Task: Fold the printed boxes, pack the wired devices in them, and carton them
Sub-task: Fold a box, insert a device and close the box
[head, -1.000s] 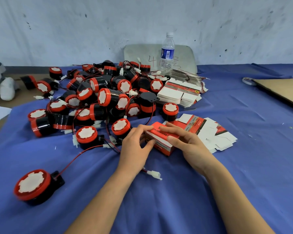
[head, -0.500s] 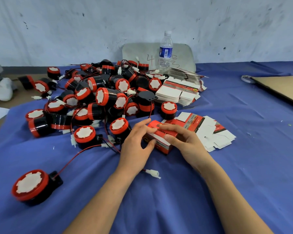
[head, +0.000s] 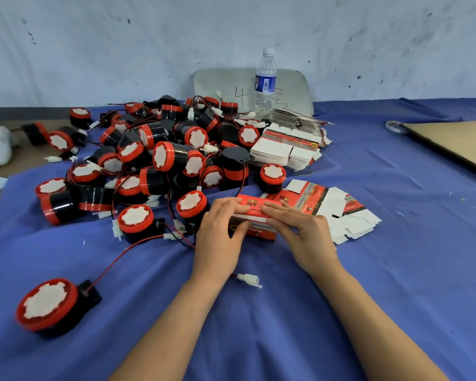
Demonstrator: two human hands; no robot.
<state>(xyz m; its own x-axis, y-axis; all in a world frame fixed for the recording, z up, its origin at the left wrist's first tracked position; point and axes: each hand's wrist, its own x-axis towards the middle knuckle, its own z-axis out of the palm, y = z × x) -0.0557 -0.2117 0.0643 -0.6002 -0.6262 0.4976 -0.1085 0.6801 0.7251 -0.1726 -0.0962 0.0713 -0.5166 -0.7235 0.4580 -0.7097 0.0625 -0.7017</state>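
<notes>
In the head view the printed box (head: 254,219) rests on the desk (head: 396,270) between both hands, braced for closing; the left hand (head: 220,240) grips its left end, fingers (head: 227,204) on top, thumb in front; the right hand (head: 307,233) presses near-straight fingers along the top. Flat blanks (head: 349,215) and wired devices (head: 162,160) lie within reach.

Place: a small packing workshop.
Stock: a heap of wired devices (head: 160,160) lay loose on a blue cloth (head: 368,270).
Packaging: stacked flat printed boxes (head: 283,149) and a cardboard sheet (head: 456,141) lay nearby.
Backdrop: a scuffed, marked wall (head: 121,50).
</notes>
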